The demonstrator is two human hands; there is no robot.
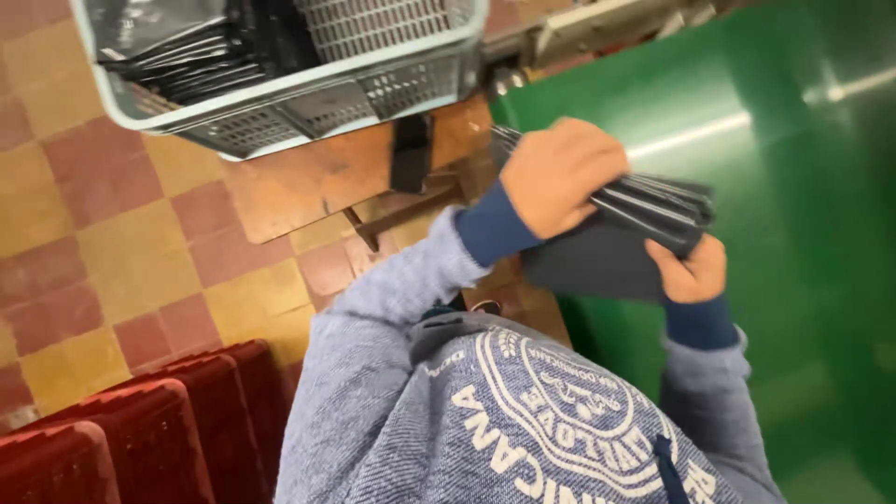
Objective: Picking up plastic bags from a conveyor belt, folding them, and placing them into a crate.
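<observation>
Dark flat sleeves [644, 207], a fanned stack of thin black pieces, are sitting between our two hands above the edge of the green bench [803, 233]. We are judging them light singly but with some heft as a bundle, stiff enough to keep their flat shape, and smooth, so the layers look apt to slide over one another and splay. Our left hand [558, 175] is curling closed over the top of the stack, fingers wrapped down across the edges, while our right hand [693, 273] is gripping from below, thumb up against a larger dark grey sheet [588, 266] hanging under the bundle. Holding near the middle and pinching top and bottom seems the safest way to stop the layers creeping. We are wearing a grey-blue sweatshirt [485, 420]. A pale plastic crate [280, 103] holding more dark pieces is resting on a worn wooden stand [317, 182], over a red and yellow tiled floor [121, 252], with red ribbed crates [140, 429] nearby.
</observation>
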